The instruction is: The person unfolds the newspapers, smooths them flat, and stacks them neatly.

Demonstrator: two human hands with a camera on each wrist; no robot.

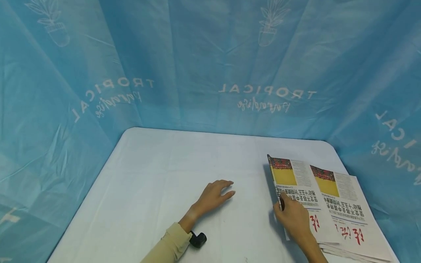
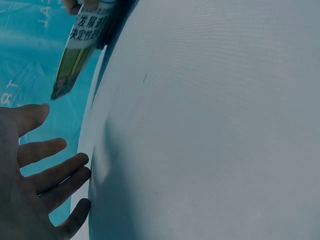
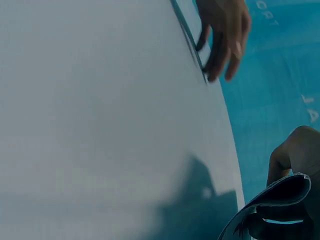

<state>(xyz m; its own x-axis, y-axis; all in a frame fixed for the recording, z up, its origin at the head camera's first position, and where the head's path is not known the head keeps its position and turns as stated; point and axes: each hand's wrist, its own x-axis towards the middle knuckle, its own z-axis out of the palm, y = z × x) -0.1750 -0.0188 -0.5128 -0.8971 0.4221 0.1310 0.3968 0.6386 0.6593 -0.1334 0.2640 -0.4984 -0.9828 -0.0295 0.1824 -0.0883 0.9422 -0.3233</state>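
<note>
On the right of the table lies a stack of newspapers, with red characters, black headlines and a yellow-and-red picture. My right hand grips the left edge of the top newspaper, which is lifted and partly overlaps the stack. In the right wrist view the edge of that newspaper curls between the thumb and fingers. My left hand hovers over the middle of the table, fingers spread and relaxed, holding nothing. The left wrist view shows this left hand apart from the newspaper.
A white-covered table with rounded far corners spreads under both hands. Blue printed curtains hang behind it and along both sides. A black strap-mounted device sits at the left wrist, by a light sleeve.
</note>
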